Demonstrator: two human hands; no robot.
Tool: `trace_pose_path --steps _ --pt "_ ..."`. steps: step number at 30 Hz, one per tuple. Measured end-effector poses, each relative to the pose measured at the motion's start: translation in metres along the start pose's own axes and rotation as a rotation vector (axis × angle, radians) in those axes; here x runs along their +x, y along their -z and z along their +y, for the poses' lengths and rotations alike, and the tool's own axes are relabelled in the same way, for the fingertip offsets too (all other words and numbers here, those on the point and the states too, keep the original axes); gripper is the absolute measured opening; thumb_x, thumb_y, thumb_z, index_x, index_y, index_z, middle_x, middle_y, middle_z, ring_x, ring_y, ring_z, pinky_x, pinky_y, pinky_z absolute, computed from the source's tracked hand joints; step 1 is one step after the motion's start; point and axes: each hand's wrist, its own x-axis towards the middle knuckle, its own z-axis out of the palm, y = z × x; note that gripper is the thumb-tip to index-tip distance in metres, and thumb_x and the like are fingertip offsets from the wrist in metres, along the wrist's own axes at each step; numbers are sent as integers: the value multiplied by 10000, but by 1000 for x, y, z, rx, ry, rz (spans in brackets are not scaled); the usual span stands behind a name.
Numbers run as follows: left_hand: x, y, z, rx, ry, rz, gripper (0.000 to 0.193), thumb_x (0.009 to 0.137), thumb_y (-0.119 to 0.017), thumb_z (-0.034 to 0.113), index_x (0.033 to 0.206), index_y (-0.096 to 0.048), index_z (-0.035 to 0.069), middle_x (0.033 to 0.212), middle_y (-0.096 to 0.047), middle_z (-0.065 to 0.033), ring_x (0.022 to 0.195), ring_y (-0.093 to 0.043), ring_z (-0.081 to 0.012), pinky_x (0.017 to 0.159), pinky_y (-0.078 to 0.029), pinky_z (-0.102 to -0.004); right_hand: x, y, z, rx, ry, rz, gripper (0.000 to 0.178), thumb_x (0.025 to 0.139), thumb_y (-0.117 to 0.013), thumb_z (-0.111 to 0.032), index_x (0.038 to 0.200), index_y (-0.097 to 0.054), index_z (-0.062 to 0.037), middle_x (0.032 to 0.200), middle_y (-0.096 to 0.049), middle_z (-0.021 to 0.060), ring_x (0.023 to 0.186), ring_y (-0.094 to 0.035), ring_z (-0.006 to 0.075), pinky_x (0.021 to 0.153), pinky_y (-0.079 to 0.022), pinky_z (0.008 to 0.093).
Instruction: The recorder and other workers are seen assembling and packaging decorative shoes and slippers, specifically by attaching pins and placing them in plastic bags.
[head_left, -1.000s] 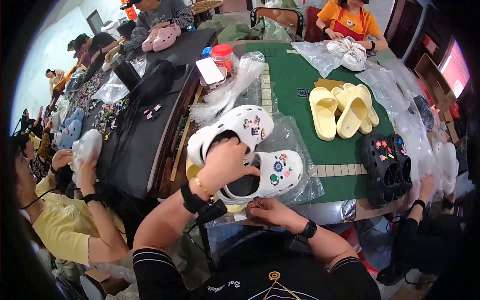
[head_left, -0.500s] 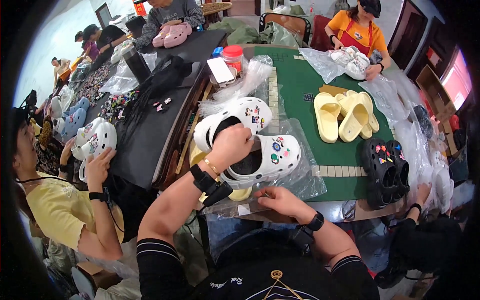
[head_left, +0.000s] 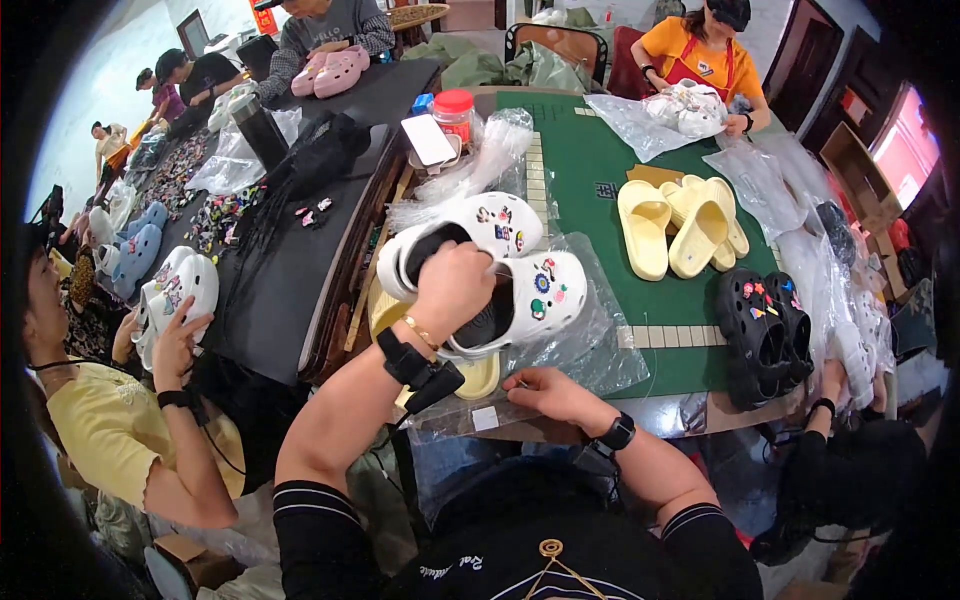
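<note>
A pair of white clogs [head_left: 545, 305] with colourful charms on the toes sits side by side over a clear plastic bag [head_left: 610, 365]. My left hand [head_left: 455, 290] is closed around their adjoining inner edges at the foot openings. Its fingertips are hidden inside the shoes. Near the table's front edge my right hand [head_left: 555, 393] has curled fingers, thumb and forefinger pinching at the bag's near edge. Pale yellow slides [head_left: 472, 380] show partly from beneath the clogs and bag.
More yellow slides [head_left: 645, 228] and black clogs [head_left: 755, 330] stand on the green table top [head_left: 570, 170]. A red-lidded jar [head_left: 455, 112] and white phone [head_left: 428, 140] lie at the far left. Co-workers hold clogs to the left, far right and near right.
The white clogs and my left hand have shifted slightly left. My right hand stays by the bag's edge, its fingers drawn closer together. The whole view has moved a little.
</note>
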Motion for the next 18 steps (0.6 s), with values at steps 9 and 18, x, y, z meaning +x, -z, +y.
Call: trace_pose_path --steps 9,18 --pt "-13 106 -44 -605 356 285 149 806 -580 68 814 -712 -1 710 -680 -97 649 -621 -170 613 -471 -302 8 14 -80 -347 90 118 336 875 -635 -303 975 -683 15 790 -677 184 709 -654 261 654 -493 367" --pt "-67 166 -53 -1147 524 531 282 910 -466 -6 1135 -614 -91 1027 -694 -145 867 -687 -173 750 -542 -267 88 -32 -104 -887 225 284 530 839 -646 -491 916 -686 32 812 -682 223 742 -673 369 670 -525 453"
